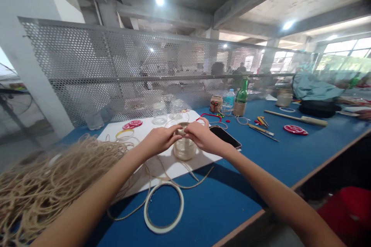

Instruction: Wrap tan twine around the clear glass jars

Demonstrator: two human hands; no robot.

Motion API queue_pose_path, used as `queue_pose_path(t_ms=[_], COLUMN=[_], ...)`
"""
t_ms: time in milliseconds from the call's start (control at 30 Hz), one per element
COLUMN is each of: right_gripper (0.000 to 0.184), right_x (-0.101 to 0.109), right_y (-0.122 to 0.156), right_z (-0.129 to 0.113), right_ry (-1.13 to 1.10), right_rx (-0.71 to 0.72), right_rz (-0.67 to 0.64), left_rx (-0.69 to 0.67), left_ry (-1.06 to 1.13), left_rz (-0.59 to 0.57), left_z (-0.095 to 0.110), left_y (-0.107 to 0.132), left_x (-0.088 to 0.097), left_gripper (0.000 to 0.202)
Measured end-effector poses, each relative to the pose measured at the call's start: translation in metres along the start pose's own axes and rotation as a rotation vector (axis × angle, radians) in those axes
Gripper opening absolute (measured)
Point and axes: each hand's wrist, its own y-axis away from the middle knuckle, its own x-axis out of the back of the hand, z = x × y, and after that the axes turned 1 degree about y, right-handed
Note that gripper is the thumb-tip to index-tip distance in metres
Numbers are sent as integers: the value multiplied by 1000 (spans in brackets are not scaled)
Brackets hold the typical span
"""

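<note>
A glass jar wrapped with jute twine around its neck stands on a white board. My left hand and my right hand meet at the jar's neck, and the fingertips of both grip its wrapped rim. A loose strand of twine runs from the jar area across the board. To my left, a large tangled bundle of jute twine lies under my left forearm. The lower part of the jar is partly hidden by my hands' shadow and the twine.
A white tape roll lies on the blue table, and a black phone sits beside the board. Empty glass jars, red coasters, a green bottle and craft tools stand beyond. A perforated metal screen backs the table.
</note>
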Motion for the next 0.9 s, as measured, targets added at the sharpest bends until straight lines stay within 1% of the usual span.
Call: queue_pose_path(t_ms=[167,300,433,600,700,800,900], right_gripper=[12,11,14,15,16,16,15], right_x=[4,10,12,10,6,5,7], right_y=[3,4,6,7,6,5,6], right_z=[7,14,14,1,-2,1,8], right_ry=[-156,-213,-209,-110,-120,-182,-230], right_rx=[25,26,-1,14,9,-11,-13], right_rz=[-18,-22,-29,-3,0,-13,-37], left_rx=[-40,-39,-27,15,46,22,-33], left_ry=[137,125,152,183,181,218,266], left_rz=[-11,-32,-22,-17,-14,-25,-40], left_z=[-10,-10,-4,8,11,9,4], left_y=[-1,0,-1,-4,-4,-4,-3], left_x=[0,1,1,-1,-1,1,4], left_gripper=[33,32,28,24,25,28,36])
